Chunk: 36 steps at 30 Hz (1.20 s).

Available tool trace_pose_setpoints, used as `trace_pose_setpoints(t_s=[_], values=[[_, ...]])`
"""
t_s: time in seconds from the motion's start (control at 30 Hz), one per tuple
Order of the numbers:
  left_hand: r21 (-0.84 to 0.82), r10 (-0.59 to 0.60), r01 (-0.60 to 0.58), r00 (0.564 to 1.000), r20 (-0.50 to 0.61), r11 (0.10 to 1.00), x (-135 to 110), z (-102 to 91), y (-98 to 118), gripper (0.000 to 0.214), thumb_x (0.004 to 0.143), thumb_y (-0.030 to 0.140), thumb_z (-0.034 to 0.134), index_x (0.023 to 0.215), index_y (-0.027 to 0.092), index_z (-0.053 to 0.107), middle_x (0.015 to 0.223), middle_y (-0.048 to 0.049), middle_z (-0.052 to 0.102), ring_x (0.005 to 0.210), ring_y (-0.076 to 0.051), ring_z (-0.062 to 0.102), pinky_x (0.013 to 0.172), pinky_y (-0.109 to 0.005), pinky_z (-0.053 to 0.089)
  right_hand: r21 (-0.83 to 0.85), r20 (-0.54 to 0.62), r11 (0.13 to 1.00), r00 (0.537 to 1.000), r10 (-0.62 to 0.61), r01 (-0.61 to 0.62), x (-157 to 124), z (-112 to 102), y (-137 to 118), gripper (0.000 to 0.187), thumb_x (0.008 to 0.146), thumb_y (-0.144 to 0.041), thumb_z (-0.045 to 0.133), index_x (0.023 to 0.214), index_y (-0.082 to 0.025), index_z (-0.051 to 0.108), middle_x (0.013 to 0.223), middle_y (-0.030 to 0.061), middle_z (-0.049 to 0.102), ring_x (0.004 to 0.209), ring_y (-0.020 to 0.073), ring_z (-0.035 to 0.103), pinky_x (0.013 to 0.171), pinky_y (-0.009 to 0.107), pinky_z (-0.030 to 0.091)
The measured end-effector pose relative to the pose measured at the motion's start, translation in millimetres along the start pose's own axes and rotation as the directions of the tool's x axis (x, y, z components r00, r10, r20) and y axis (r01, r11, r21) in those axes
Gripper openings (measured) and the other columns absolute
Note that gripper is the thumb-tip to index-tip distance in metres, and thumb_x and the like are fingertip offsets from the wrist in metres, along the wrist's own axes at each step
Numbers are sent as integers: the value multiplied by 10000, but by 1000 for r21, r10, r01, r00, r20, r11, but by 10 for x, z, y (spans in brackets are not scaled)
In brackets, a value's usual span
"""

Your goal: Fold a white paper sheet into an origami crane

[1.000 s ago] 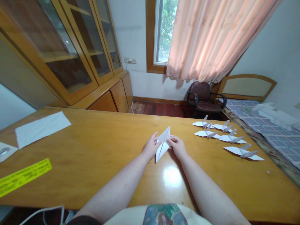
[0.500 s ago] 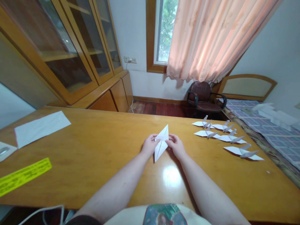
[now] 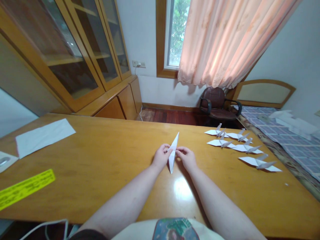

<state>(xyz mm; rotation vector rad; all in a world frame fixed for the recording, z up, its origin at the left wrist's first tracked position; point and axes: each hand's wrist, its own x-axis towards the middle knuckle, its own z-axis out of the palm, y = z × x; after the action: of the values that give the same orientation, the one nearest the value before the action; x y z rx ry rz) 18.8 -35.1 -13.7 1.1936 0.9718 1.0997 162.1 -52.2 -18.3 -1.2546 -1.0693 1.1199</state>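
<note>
Folded white paper (image 3: 171,162), narrow and pointed at 2 ends, stands between the hands over the middle of the surface (image 3: 112,150), long axis running away from the wearer; left hand (image 3: 161,157) pinches its left side, thumb against fingers, while right hand (image 3: 188,158) has thumb and fingertips close together at its right edge, firm grip or light touch: cannot tell. For a clean fold, my judgement: match both points before pressing, steady the middle with the left pinch, and run the right fingertips along the crease gently, since thin paper probably buckles. 5 folded paper birds (image 3: 260,163) sit well apart, to the right.
</note>
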Motion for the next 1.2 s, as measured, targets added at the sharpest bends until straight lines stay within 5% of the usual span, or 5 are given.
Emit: trace_pose_setpoints(t_s=[0.2, 0.57, 0.8, 0.97, 1.2], values=[[291, 204, -204, 979, 31, 935, -48, -39, 55, 254, 887, 389, 408, 875, 184, 557, 837, -22, 638, 811, -158, 594, 764, -275, 462, 105, 34, 994, 999, 4, -7, -34, 4, -14, 356, 712, -494, 638, 898, -200, 712, 948, 86, 701, 911, 248, 626, 834, 394, 479], [715, 439, -523, 837, 326, 465, -95, -29, 111, 326, 879, 233, 462, 1183, 267, 576, 1351, -46, 486, 1279, -221, 383, 1087, -480, 264, 204, 138, 979, 990, -36, 7, -64, 29, -77, 326, 708, -470, 683, 891, -201, 703, 949, 37, 706, 908, 218, 622, 871, 345, 449], [569, 380, -405, 909, 171, 716, -79, -42, -15, 533, 876, 323, 487, 1384, 245, 347, 1514, -103, 162, 1340, -258, 292, 1089, -438, 286, 325, 114, 943, 993, 40, -75, -33, 29, -17, 376, 736, -518, 629, 897, -184, 694, 937, 62, 710, 868, 227, 648, 833, 353, 485], [122, 193, -206, 975, 106, 971, 33, -65, -119, 602, 857, 320, 515, 1397, 219, 268, 1371, -156, 407, 1122, -220, 538, 949, -406, 443, 297, 59, 952, 996, 60, -75, 28, -12, 17, 427, 729, -543, 611, 926, -169, 671, 968, 81, 702, 899, 243, 638, 824, 372, 486], [-15, 110, -109, 993, 54, 994, 70, -52, -65, 496, 747, 246, 640, 1209, 180, 474, 1096, -95, 594, 920, -165, 609, 823, -319, 499, -75, -8, 995, 998, 58, -59, 18, -52, -40, 393, 694, -530, 606, 732, -143, 666, 719, 51, 688, 685, 195, 600, 642, 295, 460]])
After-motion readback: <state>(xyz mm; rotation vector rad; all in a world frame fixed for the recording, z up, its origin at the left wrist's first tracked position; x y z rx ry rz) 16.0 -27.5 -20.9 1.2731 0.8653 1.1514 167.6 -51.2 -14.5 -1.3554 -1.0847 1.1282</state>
